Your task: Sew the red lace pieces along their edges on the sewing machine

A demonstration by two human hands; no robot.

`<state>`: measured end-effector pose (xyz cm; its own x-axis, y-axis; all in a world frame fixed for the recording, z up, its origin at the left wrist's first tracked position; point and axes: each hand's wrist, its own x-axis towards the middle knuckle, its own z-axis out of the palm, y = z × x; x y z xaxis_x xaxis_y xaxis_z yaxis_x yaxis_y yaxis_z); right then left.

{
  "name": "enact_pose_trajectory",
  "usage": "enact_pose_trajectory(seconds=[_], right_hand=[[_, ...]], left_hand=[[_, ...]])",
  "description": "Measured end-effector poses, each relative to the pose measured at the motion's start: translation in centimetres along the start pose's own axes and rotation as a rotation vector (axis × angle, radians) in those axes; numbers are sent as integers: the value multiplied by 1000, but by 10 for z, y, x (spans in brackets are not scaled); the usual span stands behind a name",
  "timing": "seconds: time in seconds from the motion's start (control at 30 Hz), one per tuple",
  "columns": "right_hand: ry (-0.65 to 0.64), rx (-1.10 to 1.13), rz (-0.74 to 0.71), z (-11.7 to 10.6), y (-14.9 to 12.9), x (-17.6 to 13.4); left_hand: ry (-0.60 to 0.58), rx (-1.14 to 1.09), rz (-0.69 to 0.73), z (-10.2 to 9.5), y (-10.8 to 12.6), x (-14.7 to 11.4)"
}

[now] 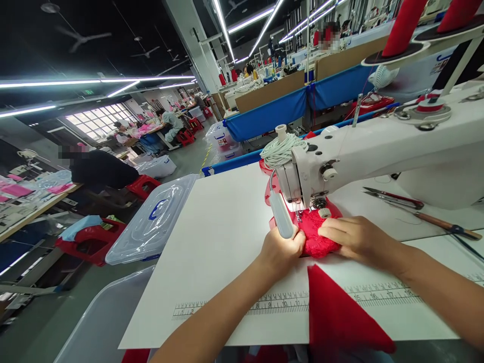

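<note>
Red lace fabric [316, 239] lies bunched under the presser foot [299, 216] of a white sewing machine [363, 151]. My left hand [282, 248] grips the fabric's near left edge between thumb and fingers, partly behind a grey lamp [282, 214] hanging from the machine head. At the fabric's right side, my right hand [353, 236] is pressed down with its fingers together on the lace. More red fabric shows behind the needle area. A plain red cloth piece [336, 312] drapes over the table's front edge, below my hands.
Scissors [446, 224] and dark tweezers or snips [393, 197] lie on the table right of my right hand. A printed ruler [280, 306] runs along the front. Lidded plastic bins [159, 214] stand at the left. Red thread cones [404, 27] rise upper right. Other people sit farther back.
</note>
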<state>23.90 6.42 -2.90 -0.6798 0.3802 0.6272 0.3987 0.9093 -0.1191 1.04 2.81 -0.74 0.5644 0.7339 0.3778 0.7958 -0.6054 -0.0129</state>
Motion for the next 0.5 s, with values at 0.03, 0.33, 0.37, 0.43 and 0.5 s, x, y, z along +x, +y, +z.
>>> enact_pose_trajectory(seconds=[0.03,0.33,0.37,0.43,0.5], right_hand=[[-12,-22,-4,1,0,-2],[-35,-73,6,4,8,-10],[-41,-70,6,4,9,-10],[-49,-71,8,5,10,-12],[-47,-78,11,5,11,-14]], left_hand=[[3,30,35,2,1,-2],[-37,-9,84,-15,11,-11],[-64,-39,82,-19,12,-11],[-122,-82,72,-25,14,-13],[-150,-84,60,-25,15,-15]])
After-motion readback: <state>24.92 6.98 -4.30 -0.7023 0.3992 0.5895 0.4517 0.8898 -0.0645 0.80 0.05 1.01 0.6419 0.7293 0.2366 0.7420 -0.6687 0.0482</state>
